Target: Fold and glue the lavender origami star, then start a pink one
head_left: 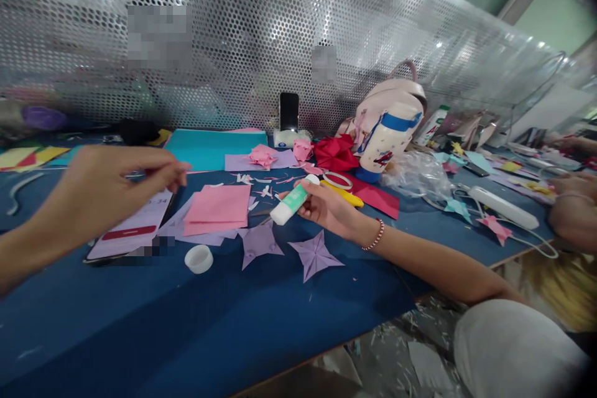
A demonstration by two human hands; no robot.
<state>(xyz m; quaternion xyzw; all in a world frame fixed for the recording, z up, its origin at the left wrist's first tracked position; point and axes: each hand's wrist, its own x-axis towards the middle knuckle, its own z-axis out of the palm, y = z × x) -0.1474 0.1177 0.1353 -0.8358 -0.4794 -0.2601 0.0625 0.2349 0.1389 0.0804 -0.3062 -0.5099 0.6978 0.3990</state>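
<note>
My right hand is closed round a white and green glue stick, held tilted above the blue table. The stick's white cap lies on the table to the left. My left hand hovers over a phone with its fingertips pinched together; whether they hold anything I cannot make out. A pink paper sheet lies between my hands. Two purple folded paper stars lie in front of the glue stick.
Teal paper, pink and red paper flowers, a yellow tool, a propped phone and a pink backpack stand along the perforated metal screen. Another person's arm rests at the far right. Paper scraps litter the floor.
</note>
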